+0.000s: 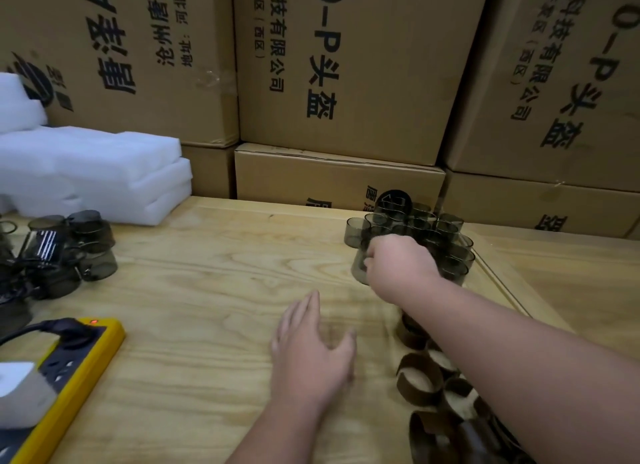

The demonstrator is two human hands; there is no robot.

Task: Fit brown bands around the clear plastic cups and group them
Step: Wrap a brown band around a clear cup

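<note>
Stacked cardboard boxes (pixel 346 65) with black Chinese print across the top of the frame. White foam blocks (pixel 93 172) at upper left, on the wooden table (pixel 194 290). Yellow power strip (pixel 69 377) at lower left, red light lit, black plug in it, white adapter (pixel 20 391) on top.

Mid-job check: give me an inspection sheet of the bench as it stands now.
Surface: wooden table, pale grain.
Job's things: cluster of clear cups at far right; brown bands loose at near right; another cup pile at far left.
Clutter: white foam blocks at back left.
Grips: right hand curled round a front cup of the cluster; left hand open, empty, over the table.
Cables: yellow power strip with a black plug in it, red light on.
Surroundings: stacked cardboard boxes behind.
</note>
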